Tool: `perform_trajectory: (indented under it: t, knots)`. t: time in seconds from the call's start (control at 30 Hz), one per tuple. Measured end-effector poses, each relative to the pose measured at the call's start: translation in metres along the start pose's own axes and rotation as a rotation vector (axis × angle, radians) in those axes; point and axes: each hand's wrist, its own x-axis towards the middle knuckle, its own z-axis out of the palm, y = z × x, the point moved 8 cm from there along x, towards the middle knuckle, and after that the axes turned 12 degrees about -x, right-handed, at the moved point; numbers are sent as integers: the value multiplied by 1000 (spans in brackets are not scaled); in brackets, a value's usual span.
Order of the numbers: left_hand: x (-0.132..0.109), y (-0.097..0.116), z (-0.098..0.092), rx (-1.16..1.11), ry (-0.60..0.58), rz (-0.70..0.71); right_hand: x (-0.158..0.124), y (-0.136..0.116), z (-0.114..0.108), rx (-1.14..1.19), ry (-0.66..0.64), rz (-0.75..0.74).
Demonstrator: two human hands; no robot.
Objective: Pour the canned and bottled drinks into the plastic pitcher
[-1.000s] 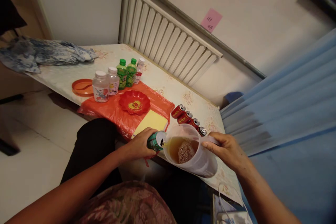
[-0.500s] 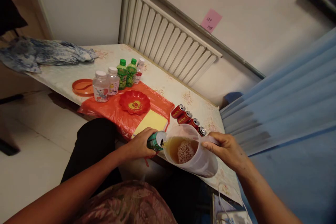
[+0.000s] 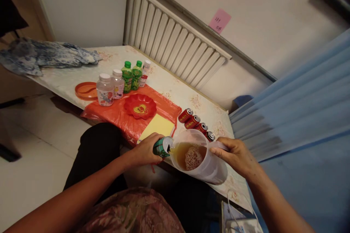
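My left hand (image 3: 146, 150) is wrapped round a green drink can (image 3: 161, 147), tipped so that its opening faces right at the rim of a clear plastic pitcher (image 3: 216, 169). A thin yellowish stream runs from the can into the pitcher. Amber liquid (image 3: 182, 154) with a patch of bubbles (image 3: 193, 157) shows inside. My right hand (image 3: 236, 156) grips the pitcher's handle, fingers closed round it, and the pitcher leans towards the can. Just behind the pitcher, several red cans (image 3: 193, 121) stand in a row.
A yellow notebook (image 3: 157, 127) and a red scalloped plate (image 3: 140, 106) lie on an orange plastic bag (image 3: 164, 103). Several bottles (image 3: 127, 77) stand to the left beside an orange tray (image 3: 84, 91). A blue curtain (image 3: 300, 116) hangs right; a radiator (image 3: 169, 32) lines the wall.
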Motion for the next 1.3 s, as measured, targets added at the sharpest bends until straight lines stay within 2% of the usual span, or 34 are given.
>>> perform_trajectory:
  t: [1.3]
  knots:
    - [-4, -4, 1, 3, -15, 9, 3, -12, -1, -12, 1, -56]
